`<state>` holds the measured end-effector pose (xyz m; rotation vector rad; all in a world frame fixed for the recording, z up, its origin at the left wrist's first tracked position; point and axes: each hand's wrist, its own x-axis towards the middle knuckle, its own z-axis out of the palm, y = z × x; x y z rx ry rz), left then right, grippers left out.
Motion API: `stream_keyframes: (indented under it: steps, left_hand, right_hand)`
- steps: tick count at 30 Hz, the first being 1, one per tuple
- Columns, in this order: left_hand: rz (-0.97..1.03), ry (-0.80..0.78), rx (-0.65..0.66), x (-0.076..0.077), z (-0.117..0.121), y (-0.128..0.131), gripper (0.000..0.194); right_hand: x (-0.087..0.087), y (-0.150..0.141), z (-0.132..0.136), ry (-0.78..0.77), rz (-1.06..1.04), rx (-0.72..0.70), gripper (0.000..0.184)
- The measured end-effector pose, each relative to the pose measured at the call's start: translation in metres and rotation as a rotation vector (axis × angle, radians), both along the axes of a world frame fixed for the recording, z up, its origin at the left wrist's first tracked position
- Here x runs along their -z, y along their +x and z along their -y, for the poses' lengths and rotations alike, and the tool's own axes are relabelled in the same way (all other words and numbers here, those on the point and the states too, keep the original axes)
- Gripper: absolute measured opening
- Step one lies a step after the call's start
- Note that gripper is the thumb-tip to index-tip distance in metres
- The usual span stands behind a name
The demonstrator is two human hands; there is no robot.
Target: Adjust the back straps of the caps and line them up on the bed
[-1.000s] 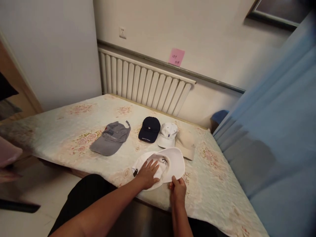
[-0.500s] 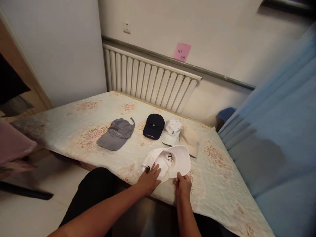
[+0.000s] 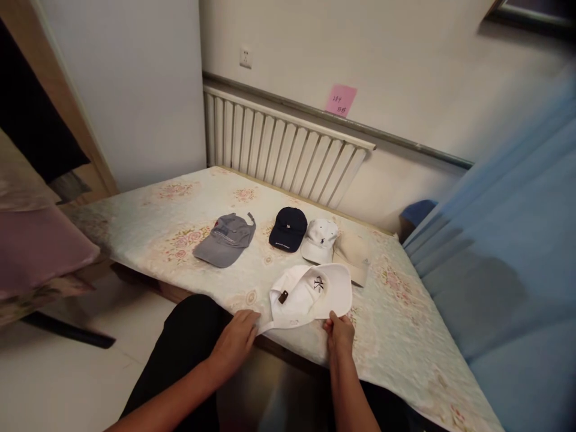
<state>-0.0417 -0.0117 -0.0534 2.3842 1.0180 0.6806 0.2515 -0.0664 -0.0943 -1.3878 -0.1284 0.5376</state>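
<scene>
A white baseball cap (image 3: 288, 312) with a dark CK logo lies on its side at the bed's front edge, its inside facing up. My right hand (image 3: 341, 336) pinches the near edge of its brim between thumb and fingers. At the back of the cap, the loose strap stretches left to my left hand (image 3: 236, 342), whose fingers are curled together at the strap's end; the thumb is hidden. A dark buckle (image 3: 283, 297) shows on the cap's other strap. Beyond it stand a navy cap (image 3: 288, 229), a white cap with a small logo (image 3: 320, 240) and a beige cap (image 3: 353, 255).
A grey cap (image 3: 227, 240) rests farther left on the flowered bedcover (image 3: 148, 240). Behind the bed are a radiator (image 3: 279, 141) and a pink note (image 3: 341, 99) on the wall. A blue curtain (image 3: 508, 240) hangs at the right, and a pink cloth (image 3: 45, 246) is at the left.
My left hand has moved from inside the white cap to the left, to the end of its strap. My right hand keeps hold of the brim. The view has shifted slightly left.
</scene>
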Motion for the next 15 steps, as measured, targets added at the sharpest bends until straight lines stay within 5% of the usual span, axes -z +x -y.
stream_keyframes:
  steps: [8,15]
  left_hand:
    - [-0.056,-0.428,-0.087,0.037,-0.004,-0.004,0.021]
    - [0.0,-0.523,-0.056,0.048,-0.002,0.001,0.022]
  right_hand:
    - [0.003,-0.001,0.004,-0.027,-0.036,0.005,0.021]
    - [0.007,-0.006,0.012,-0.06,0.047,-0.05,0.025]
